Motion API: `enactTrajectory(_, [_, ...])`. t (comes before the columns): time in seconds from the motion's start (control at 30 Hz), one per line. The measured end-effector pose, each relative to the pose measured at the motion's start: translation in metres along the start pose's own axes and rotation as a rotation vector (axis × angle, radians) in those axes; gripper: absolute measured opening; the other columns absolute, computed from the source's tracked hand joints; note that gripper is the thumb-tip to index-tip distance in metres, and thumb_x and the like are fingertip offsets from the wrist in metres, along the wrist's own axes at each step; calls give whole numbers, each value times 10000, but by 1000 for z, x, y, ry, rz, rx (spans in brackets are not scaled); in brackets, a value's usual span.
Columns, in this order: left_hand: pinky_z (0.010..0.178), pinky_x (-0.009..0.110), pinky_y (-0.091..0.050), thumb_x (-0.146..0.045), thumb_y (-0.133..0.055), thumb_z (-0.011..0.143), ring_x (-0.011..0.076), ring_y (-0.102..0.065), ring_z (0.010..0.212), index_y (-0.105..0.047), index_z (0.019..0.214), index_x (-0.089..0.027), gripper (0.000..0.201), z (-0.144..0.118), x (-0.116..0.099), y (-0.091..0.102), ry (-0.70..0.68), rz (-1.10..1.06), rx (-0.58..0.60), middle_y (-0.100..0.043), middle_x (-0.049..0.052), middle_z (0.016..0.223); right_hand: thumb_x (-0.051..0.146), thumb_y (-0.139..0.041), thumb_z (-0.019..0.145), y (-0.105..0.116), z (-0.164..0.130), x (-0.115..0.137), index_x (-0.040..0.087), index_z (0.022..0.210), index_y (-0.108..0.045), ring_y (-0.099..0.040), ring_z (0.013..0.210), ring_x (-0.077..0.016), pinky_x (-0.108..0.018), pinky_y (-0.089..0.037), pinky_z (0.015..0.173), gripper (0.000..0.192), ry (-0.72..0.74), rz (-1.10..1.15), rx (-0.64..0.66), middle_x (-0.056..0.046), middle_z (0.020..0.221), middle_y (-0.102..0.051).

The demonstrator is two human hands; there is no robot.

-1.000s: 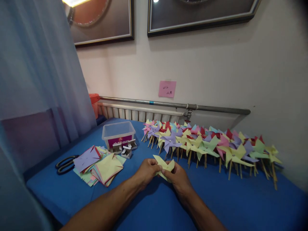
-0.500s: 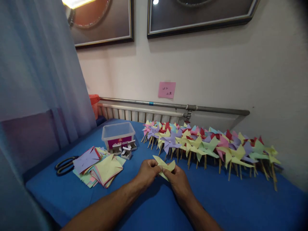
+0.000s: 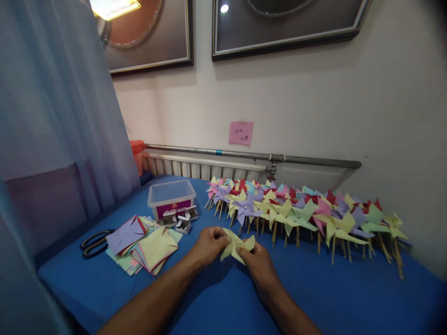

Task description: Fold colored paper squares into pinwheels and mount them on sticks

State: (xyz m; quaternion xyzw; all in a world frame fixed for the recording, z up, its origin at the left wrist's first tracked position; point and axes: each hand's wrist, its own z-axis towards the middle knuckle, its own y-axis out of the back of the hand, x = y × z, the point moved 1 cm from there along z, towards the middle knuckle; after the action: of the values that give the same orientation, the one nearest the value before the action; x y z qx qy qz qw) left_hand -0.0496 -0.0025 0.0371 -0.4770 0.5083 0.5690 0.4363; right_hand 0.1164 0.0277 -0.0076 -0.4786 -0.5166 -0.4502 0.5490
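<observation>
A pale yellow paper pinwheel [image 3: 234,243], with no stick visible on it, is held over the blue-covered table. My right hand [image 3: 260,265] pinches it near its middle, thumb on top and the other fingers underneath. At its left edge my left hand [image 3: 209,246] is closed, thumb and forefinger pressed together on the paper. Left of my hands lies a pile of coloured paper squares [image 3: 159,246] with cuts running in from the corners. Small open boxes of metal pins [image 3: 183,224] stand behind the pile.
Many finished pinwheels on sticks [image 3: 279,211] stand in a long bunch at the right. A clear plastic tub [image 3: 171,193] sits at the back left. Black-handled scissors [image 3: 94,243] lie by the paper pile. A blue curtain [image 3: 63,116] hangs at the left; a metal pipe [image 3: 244,154] runs along the wall.
My left fingers have shifted slightly back from the pinwheel's middle to its left edge, and its blades show more openly. My right hand keeps its grip. The view has tilted a little.
</observation>
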Motion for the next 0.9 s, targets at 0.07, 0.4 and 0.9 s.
enactTrajectory(0.07, [609,241,-361,-336,-619,815,141,-546,625,-645,705,-171,201,2,-12,31,-78,319,-133,-623,0,645,404,-778,622,2,1,-2,186,840,-719,-610,593,-200,-292,-451,567,313,-35,28,-5,-12,680,-719])
enactTrajectory(0.4, [771,329,-468,-246,-433,918,298,-713,987,-768,929,-197,339,12,-8,104,164,1276,-212,-771,158,1039,412,-781,631,2,-3,6,184,883,-725,-656,666,-218,-312,-503,644,344,-41,115,-53,-25,756,-755])
enactTrajectory(0.9, [693,321,-437,-257,-504,831,312,-709,937,-742,875,-229,244,18,0,108,188,1232,-100,-780,105,975,400,-714,642,1,-1,-4,196,837,-698,-592,627,-191,-295,-451,598,283,-29,19,-58,-8,694,-702])
